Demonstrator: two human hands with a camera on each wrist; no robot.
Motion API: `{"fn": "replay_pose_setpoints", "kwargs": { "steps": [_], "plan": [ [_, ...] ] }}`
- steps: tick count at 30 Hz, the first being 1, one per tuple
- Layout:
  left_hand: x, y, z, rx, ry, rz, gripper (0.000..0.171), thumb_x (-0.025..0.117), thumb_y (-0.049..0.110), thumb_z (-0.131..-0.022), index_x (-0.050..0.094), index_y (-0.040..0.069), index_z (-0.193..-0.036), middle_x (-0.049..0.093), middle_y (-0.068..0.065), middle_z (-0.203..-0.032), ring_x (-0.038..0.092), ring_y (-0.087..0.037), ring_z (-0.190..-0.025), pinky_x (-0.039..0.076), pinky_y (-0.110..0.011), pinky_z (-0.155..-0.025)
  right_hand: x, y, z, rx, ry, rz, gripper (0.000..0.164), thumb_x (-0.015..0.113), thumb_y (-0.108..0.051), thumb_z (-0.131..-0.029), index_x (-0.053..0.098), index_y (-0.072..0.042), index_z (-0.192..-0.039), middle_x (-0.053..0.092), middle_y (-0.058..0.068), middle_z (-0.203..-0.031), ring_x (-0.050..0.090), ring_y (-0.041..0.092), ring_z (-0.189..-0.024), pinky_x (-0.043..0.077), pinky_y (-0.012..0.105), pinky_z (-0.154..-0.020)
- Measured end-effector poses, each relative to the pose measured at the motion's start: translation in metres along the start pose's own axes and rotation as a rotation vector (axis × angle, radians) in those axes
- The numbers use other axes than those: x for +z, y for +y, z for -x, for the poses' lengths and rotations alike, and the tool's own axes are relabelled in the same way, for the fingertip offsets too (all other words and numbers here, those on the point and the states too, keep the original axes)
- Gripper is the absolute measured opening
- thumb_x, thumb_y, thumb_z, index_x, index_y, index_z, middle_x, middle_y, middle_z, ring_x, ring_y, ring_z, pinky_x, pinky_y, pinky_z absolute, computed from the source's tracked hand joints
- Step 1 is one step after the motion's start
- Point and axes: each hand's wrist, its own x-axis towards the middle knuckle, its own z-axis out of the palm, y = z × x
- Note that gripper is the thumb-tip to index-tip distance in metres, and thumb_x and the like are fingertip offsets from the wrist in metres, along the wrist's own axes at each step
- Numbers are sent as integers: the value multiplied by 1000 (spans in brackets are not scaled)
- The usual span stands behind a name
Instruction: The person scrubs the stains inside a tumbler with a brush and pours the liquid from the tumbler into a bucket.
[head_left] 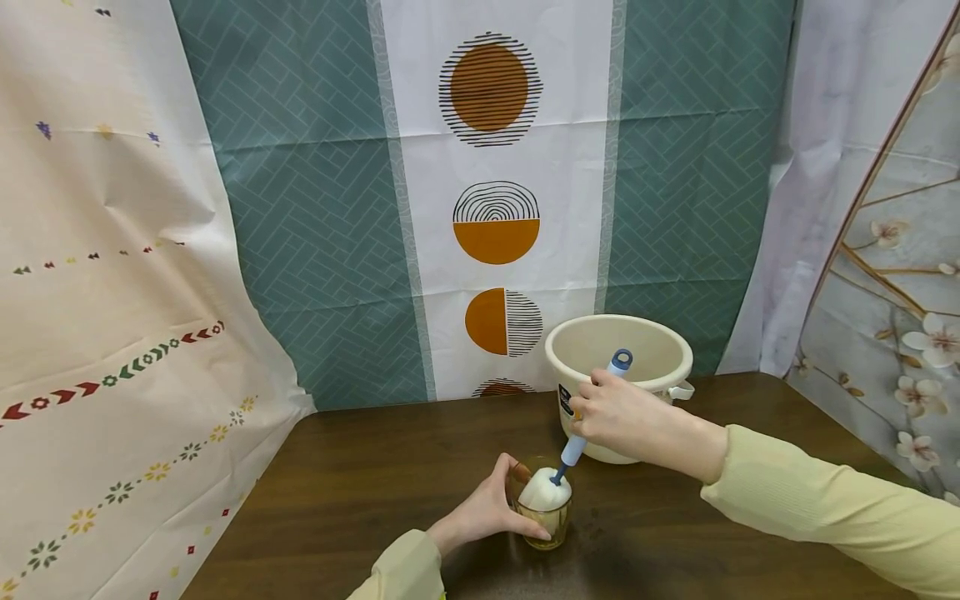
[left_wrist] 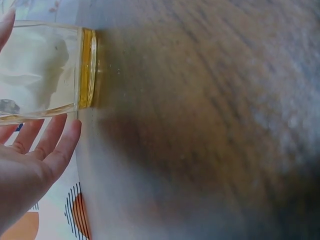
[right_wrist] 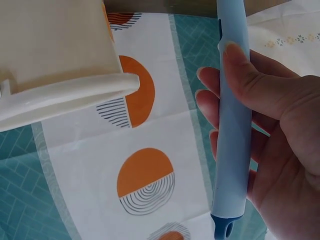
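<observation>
An amber glass cup (head_left: 551, 527) stands on the wooden table, and my left hand (head_left: 491, 507) grips its side between thumb and fingers. In the left wrist view, the fingers of that hand (left_wrist: 35, 155) curve along the cup's wall (left_wrist: 50, 65). My right hand (head_left: 618, 417) holds the light blue handle (head_left: 574, 450) of a sponge cup brush, fingers wrapped around it. The brush's white sponge head (head_left: 545, 490) sits inside the cup, with the handle slanting up to the right. In the right wrist view the thumb presses along the blue handle (right_wrist: 234, 140).
A cream bucket (head_left: 562, 375) with a side handle (head_left: 681, 390) stands behind the right hand on the brown table (head_left: 397, 450). Patterned cloths hang behind the table (head_left: 315, 167) and along both sides.
</observation>
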Motion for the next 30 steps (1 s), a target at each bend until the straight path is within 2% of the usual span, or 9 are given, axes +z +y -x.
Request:
{"fn": "replay_pose_setpoints", "kwargs": {
  "steps": [9,21,30],
  "plan": [
    [0,0,0,8,3,6,64,84,23,-64,36,9,-105,48,1,-105,51,-12,-85,42,-28,-72,9,-7,-4,-7,41,-1,12,75,-22,-68,69,-26,-77,56,-5,-71,48,15,-63,32,29,-59],
    [0,-1,0,-3,2,31,64,84,21,-64,36,9,-105,48,0,-104,51,-13,-84,42,-28,-72,8,-8,-7,-8,-21,3,17,77,-20,-67,70,-26,-80,58,-5,-75,49,16,-64,33,29,-60],
    [-1,1,0,-19,-4,40,64,83,21,-65,36,9,-105,47,0,-104,50,-14,-86,41,-29,-73,6,-8,-7,-4,7,1,15,77,-20,-67,70,-25,-79,57,-5,-73,49,16,-63,33,29,-60]
  ]
}}
